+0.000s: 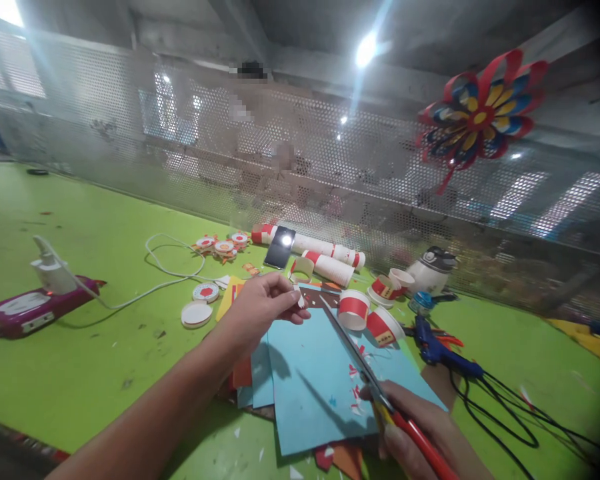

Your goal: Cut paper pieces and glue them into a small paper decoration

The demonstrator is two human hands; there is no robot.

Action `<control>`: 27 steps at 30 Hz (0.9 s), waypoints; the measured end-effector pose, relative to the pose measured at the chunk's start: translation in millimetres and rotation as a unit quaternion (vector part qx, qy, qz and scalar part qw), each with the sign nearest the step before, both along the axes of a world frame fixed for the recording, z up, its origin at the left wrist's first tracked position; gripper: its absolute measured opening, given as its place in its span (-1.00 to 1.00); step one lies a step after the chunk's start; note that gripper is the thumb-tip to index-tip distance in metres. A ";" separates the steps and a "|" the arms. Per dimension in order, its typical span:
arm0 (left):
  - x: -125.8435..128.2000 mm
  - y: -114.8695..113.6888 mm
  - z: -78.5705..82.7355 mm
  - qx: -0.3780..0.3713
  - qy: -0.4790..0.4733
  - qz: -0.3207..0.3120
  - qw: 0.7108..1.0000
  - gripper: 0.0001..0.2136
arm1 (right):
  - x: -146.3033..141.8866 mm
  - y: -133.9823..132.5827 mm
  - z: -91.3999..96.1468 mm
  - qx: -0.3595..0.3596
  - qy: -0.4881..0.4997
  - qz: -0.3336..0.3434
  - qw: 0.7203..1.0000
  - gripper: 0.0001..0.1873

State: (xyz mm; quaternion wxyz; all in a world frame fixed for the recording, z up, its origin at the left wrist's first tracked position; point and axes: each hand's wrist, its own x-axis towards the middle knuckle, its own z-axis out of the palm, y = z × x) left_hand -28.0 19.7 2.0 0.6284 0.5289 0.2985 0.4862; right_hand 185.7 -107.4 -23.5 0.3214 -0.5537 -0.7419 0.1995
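My left hand (271, 300) pinches a small white piece of paper (300, 297) above the blue paper sheets (300, 360). Scissors (359, 363) with red handles are gripped in my right hand (420, 427); their blades point up and away, towards the far edge of the sheets. A gap separates the blade tips from the white piece. Small red and white paper scraps (355, 390) lie on the blue sheet beside the blades. Just beyond stand cut red and white paper cups (354, 310), close to the scissors.
A blue glue gun (433, 347) with black cords lies right. Further back are stacked paper cups (320, 247) and a phone (280, 247). A purple power strip (45, 307) with a white cable sits left. Perforated metal mesh (205, 153) borders the green table (105, 227).
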 end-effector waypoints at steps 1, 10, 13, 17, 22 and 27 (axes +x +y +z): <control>0.2 -0.1 -0.4 -0.001 0.000 -0.006 1.000 -0.82 | -1.3 1.1 1.9 -0.004 0.006 0.000 1.000 -0.62; 7.5 -4.7 -9.9 -0.007 0.014 -0.071 0.997 -0.89 | -6.5 -2.5 8.4 0.030 0.030 -0.095 0.995 -0.73; 9.3 -5.3 -12.9 -0.027 0.016 -0.094 0.995 -0.90 | -7.6 -5.6 10.8 0.043 0.045 -0.081 0.995 -0.76; 12.1 -6.2 -17.7 -0.046 0.021 -0.096 0.994 -0.83 | -1.6 -2.5 11.5 0.027 0.066 -0.073 0.995 -0.78; 18.8 -5.7 -31.0 -0.045 0.072 -0.095 0.992 -0.70 | 17.4 6.2 5.7 -0.007 0.017 -0.092 0.996 -0.84; 21.6 6.1 -46.0 -0.044 0.140 -0.055 0.988 -0.81 | 27.2 12.6 3.7 -0.032 0.037 -0.068 0.996 -0.85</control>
